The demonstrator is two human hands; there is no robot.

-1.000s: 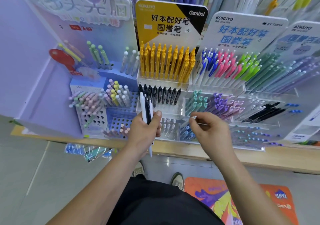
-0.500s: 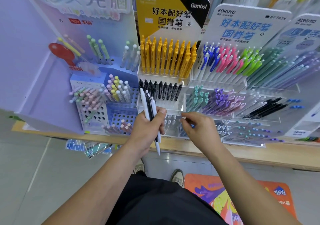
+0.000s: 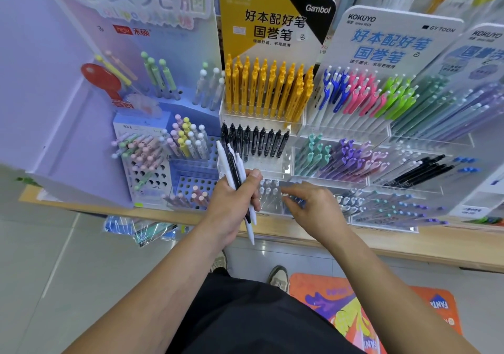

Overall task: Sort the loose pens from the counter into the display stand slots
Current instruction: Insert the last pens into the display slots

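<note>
**Two hands at the pen stand on a shop desk**

Above a tiled floor (image 3: pixel 41 258), at the near edge of the wooden desk (image 3: pixel 409 247), the left hand (image 3: pixel 229 206) grips a bundle of loose pens (image 3: pixel 236 179), tips down; two white and one black can be counted. Just beside it, the right hand (image 3: pixel 313 209) curls at the front slot of the display stand (image 3: pixel 275 166), among white-capped pens (image 3: pixel 268 190). I cannot tell if it pinches one. Behind, one slot holds about nine black pens (image 3: pixel 256 142). Yellow pens (image 3: pixel 268 89) fill the next.

Several white and black pens (image 3: pixel 232 166) are standing nearly upright in the left hand (image 3: pixel 231 206), tips pointing down. They are hovering just before the clear tiered stand (image 3: pixel 272 169), which is holding colour-sorted rows.
</note>
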